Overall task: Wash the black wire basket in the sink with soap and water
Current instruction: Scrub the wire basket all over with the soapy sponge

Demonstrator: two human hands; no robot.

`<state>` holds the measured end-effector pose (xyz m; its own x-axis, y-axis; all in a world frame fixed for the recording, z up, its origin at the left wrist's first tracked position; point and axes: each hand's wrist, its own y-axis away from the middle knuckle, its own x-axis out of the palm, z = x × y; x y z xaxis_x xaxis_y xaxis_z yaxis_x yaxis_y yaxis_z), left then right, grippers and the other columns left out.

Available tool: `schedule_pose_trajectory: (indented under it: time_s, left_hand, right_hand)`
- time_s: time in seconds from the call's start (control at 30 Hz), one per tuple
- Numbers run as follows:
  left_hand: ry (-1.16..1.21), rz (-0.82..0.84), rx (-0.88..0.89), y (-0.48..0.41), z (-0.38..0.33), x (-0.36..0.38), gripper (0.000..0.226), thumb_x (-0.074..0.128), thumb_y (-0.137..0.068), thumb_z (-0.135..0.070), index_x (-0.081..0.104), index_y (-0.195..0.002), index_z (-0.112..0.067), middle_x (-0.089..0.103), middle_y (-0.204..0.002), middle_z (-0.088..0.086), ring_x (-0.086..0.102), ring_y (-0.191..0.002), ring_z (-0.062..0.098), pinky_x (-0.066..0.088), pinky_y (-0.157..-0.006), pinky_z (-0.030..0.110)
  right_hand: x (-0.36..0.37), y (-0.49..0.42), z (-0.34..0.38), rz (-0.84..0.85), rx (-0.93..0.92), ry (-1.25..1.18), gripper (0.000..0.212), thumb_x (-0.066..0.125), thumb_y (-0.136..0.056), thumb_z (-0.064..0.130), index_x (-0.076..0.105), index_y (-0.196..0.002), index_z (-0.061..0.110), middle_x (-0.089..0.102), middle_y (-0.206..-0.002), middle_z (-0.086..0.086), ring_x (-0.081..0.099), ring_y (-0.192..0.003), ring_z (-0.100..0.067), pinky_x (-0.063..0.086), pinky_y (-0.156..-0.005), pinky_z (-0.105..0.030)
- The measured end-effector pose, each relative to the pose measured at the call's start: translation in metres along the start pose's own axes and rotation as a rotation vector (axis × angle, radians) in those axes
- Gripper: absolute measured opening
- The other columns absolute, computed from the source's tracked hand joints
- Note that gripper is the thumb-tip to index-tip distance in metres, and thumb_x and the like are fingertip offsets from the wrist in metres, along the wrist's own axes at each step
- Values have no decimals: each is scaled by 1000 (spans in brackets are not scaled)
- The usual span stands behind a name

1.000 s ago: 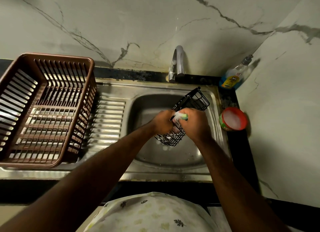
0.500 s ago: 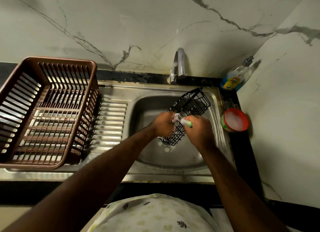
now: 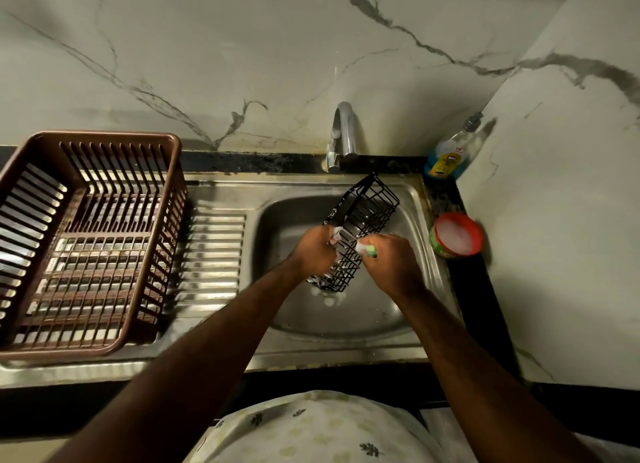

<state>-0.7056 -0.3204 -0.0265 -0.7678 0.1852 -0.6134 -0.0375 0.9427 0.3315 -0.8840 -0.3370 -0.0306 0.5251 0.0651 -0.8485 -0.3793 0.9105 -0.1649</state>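
Note:
A long black wire basket is held tilted over the steel sink bowl, its far end raised towards the tap. My left hand grips its left side near the lower end. Closed around a soapy green scrub sponge, my right hand presses it against the basket's right side. Foam clings to the lower wires, and a few blobs of foam lie in the bowl beneath.
A chrome tap stands behind the bowl, no water visible from it. A brown plastic dish rack sits on the ribbed drainboard at left. A blue dish-soap bottle and a red tub of soapy foam stand at the right, by the corner wall.
My right hand and the sponge have slid a little down and to the right along the basket. The left hand keeps its grip. The basket stays tilted in much the same place.

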Motion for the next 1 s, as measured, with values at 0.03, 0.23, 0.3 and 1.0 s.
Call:
schedule_pose_trajectory:
  time_s: [0.03,0.23,0.3,1.0]
  left_hand:
    - [40,16,13,-1,1,2,40,46,-95,7,42,-70,-23,45,-71,0,52,-68,21,47,-61,35]
    - [205,21,-38,4,-1,8,33,35,-97,13,47,-80,-12,49,-64,7,54,-45,12,41,-37,19]
    - [218,14,-23,5,-2,8,30,32,-99,10,47,-84,-11,49,-66,6,52,-39,5,40,-35,17]
    - [286,-70,-26,-4,1,7,37,38,-88,13,41,-70,-19,51,-64,-1,55,-54,13,41,-45,22]
  right_hand:
    - [-1,-4,5,3,-6,1,10,75,-84,9,76,-94,7,75,-87,-10,69,-80,-29,57,-67,-41]
    - [-1,-24,36,-9,-67,-45,15,71,-82,3,75,-96,5,74,-89,-12,68,-81,-30,55,-69,-42]
    - [-2,-20,36,-36,-55,-52,19,72,-83,3,75,-101,4,75,-93,-12,70,-85,-28,56,-72,-38]
    - [-11,-15,19,-18,-36,-65,23,72,-83,3,75,-106,4,76,-94,-12,70,-82,-25,58,-71,-34]
